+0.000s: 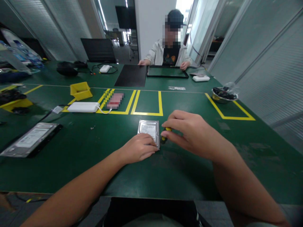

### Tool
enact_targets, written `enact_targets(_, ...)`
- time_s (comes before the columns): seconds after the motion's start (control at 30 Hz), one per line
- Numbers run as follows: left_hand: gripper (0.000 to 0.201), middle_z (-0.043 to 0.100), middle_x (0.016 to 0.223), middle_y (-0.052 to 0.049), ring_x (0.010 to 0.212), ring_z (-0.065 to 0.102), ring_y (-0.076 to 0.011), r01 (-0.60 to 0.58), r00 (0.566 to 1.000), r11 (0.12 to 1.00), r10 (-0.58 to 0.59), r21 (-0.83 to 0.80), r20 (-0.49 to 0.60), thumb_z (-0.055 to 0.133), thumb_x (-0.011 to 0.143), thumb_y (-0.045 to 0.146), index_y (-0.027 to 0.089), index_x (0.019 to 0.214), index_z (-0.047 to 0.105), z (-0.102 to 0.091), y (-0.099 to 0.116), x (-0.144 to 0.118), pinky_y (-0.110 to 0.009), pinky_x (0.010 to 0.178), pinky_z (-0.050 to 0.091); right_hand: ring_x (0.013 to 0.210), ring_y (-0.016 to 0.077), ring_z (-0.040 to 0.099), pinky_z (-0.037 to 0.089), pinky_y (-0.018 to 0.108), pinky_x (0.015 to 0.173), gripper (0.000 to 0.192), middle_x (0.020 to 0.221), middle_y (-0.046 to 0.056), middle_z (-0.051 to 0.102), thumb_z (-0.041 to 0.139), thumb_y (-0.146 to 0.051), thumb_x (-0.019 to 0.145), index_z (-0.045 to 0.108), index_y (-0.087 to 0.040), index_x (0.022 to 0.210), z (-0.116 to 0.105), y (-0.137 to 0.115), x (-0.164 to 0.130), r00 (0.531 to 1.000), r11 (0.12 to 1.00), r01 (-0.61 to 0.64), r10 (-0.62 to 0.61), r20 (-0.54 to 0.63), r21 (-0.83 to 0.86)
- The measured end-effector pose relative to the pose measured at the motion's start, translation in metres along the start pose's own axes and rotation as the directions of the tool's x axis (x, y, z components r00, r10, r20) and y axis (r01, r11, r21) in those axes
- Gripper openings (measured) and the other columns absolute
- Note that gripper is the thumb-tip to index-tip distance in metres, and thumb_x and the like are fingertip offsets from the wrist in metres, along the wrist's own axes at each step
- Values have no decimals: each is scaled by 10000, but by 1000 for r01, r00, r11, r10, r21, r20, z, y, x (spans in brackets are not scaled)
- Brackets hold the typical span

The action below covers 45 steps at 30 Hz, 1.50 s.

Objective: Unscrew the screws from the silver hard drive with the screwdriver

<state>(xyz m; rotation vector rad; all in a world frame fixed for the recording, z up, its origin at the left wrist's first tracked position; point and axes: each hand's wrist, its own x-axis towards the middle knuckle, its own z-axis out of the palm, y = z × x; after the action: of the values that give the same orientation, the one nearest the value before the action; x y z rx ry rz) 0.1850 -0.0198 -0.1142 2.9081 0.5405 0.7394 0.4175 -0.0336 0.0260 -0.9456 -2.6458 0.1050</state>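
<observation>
Left hand (139,147), fingers slightly spread, laid over the near part of a hard drive (149,126); right hand (189,132), pinching a black-and-yellow tool (163,138) at the drive's right edge. The drive lies flat on a green tabletop (94,170) (yellow tape (146,114) outlines areas farther out). Beyond: a person (153,52), black chair (98,49) and pale partitions (272,63).

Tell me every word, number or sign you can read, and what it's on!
None can be read clearly.
Silver rectangular metal hard drive under the left hand: printing too small and blurred.
Silver-and-black rectangular hard drive at far left: printing too small and blurred.
Red-and-pink rectangular screen: covered by blurry squares.
Black shirt with an orange design: no readable words.
</observation>
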Motion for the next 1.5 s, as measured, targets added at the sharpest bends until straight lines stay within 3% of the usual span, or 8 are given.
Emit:
enact_targets(0.37,195,700,1035,-72,1024,614,-221,9,1000,1000,-9,14,12,547,962,238,217,1063,713,1,0,-1,-377,888,488,806,156,541,401,274,700,134,907,52,588,522,-205,967,639,-142,948,-4,-2,0,999,999,31,-32,29,44)
enact_targets(0.83,196,699,1027,-77,1021,613,-224,8,1000,1000,-8,11,8,543,964,242,216,1050,717,0,-1,-1,-384,881,491,950,184,603,456,305,821,214,1088,100,639,460,-142,950,662,-147,1021,-9,-2,-5,999,994,47,-49,22,96)
enact_targets(1.2,199,698,1040,-78,1022,606,-227,7,1000,1000,-7,1,15,540,965,236,209,1060,713,1,-1,-1,-386,886,485,882,170,578,443,296,777,203,1012,78,631,444,-162,978,642,-152,1022,-10,-1,-4,997,994,32,-39,67,107)
enact_targets(1.5,206,697,1034,-77,1016,610,-221,3,1000,1000,-3,-4,14,539,966,241,209,1085,705,1,-2,-3,-380,885,492,942,184,600,469,306,800,208,1082,102,638,463,-149,964,666,-149,1007,-11,-1,-5,998,993,54,-56,13,104)
